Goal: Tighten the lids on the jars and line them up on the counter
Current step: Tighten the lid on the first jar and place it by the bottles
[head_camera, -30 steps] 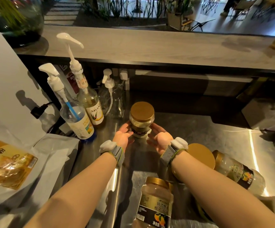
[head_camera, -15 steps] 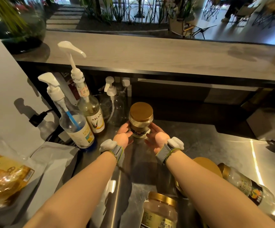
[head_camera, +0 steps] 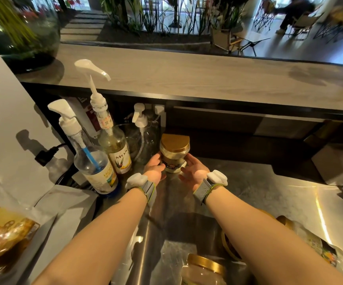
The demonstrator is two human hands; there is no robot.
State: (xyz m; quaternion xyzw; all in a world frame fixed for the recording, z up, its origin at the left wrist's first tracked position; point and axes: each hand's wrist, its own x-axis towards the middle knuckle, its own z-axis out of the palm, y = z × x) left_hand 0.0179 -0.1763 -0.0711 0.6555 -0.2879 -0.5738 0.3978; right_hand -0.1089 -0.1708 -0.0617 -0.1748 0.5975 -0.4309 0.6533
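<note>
A glass jar with a gold lid [head_camera: 173, 155] stands upright at the back of the steel counter [head_camera: 248, 182], beside the pump bottles. My left hand [head_camera: 154, 168] cups its lower left side and my right hand [head_camera: 194, 171] its lower right side, fingers touching the glass. A second gold-lidded jar [head_camera: 204, 267] stands at the bottom edge of the view. A third jar [head_camera: 320, 247] lies on its side at the lower right. Another gold-rimmed round thing [head_camera: 229, 246] is mostly hidden under my right forearm.
Three pump bottles [head_camera: 96, 167] [head_camera: 116, 149] [head_camera: 144, 138] stand left of the held jar, with a plug and cable [head_camera: 47, 154] behind them. Bags [head_camera: 4, 235] lie at the left. A raised wooden bar top [head_camera: 187, 79] overhangs the counter's back.
Both hands have slid the jar a little farther back on the counter, toward the clear pump bottle. The view has tilted upward, so the near jars sit lower in frame.
</note>
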